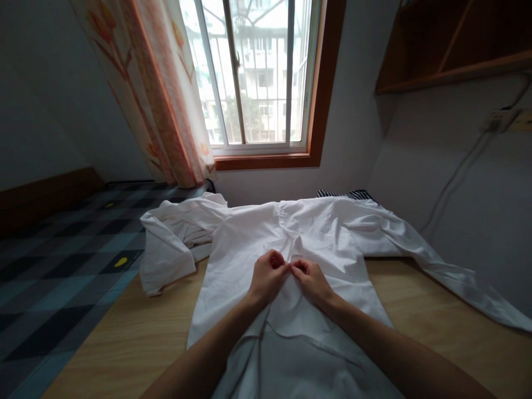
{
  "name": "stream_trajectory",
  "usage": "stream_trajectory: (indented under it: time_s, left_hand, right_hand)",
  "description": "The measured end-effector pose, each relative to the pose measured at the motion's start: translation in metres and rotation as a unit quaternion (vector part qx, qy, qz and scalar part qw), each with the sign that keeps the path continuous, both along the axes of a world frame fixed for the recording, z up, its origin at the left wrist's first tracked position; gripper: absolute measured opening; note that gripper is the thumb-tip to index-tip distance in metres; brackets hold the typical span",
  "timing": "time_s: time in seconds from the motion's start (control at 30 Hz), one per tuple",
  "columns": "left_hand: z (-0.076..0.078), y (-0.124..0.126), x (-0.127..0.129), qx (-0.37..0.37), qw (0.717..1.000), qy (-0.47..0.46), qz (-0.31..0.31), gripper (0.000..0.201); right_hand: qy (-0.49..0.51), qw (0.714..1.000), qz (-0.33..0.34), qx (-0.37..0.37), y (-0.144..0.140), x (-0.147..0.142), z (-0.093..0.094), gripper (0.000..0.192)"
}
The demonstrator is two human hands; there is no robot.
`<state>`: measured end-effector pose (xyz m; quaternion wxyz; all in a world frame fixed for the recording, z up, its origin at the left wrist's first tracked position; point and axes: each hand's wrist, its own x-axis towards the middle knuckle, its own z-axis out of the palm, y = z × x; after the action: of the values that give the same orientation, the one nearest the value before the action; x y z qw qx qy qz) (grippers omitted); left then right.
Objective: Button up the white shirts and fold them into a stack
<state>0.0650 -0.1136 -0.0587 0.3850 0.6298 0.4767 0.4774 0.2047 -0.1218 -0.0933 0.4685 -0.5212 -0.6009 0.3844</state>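
The white shirt (pixel 291 244) is lying spread flat on the wooden counter (pixel 137 332), its long axis running straight away from the person, with the hem nearest the body and the collar end pointing toward the window (pixel 253 72). Its front opening is running down the middle of that axis, and both hands are meeting right on that line, about halfway up the garment. The left hand (pixel 268 275) is curling closed, its fingertips pinching a small bit of fabric at the opening; the right hand (pixel 311 281) is doing the same from the other side, and the two sets of fingertips are almost touching. Neither hand is nearer than the other: both are sitting on the centre line, with the rest of the opening lying directly ahead of them toward the collar and directly behind them toward the hem. One sleeve (pixel 449 277) is trailing off to the right along the counter, while the other sleeve (pixel 166 244) is bunching up at the left edge, hanging over toward the bed with its checked blue cover (pixel 58 260). A dark striped cloth (pixel 344 194) is peeking out just beyond the collar, and a patterned curtain (pixel 166 100) is hanging at the window's left side.
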Motion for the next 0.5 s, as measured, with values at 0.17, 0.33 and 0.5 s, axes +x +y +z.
stream_trajectory:
  time_s: [0.17,0.33,0.5]
  left_hand:
    - [-0.006,0.004,-0.001,-0.002,0.998,-0.049,-0.041,0.014]
    - [-0.006,0.002,0.003,-0.024,0.995,-0.075,-0.069,0.019]
    - [0.013,0.023,-0.022,0.035,0.987,-0.092,0.125,0.015]
  right_hand:
    - [0.015,1.000,0.010,-0.005,0.002,0.003,0.002,0.032]
    - [0.036,0.999,0.011,0.009,0.000,-0.002,-0.001,0.029]
    - [0.163,0.966,-0.192,0.051,0.011,0.023,0.012,0.023]
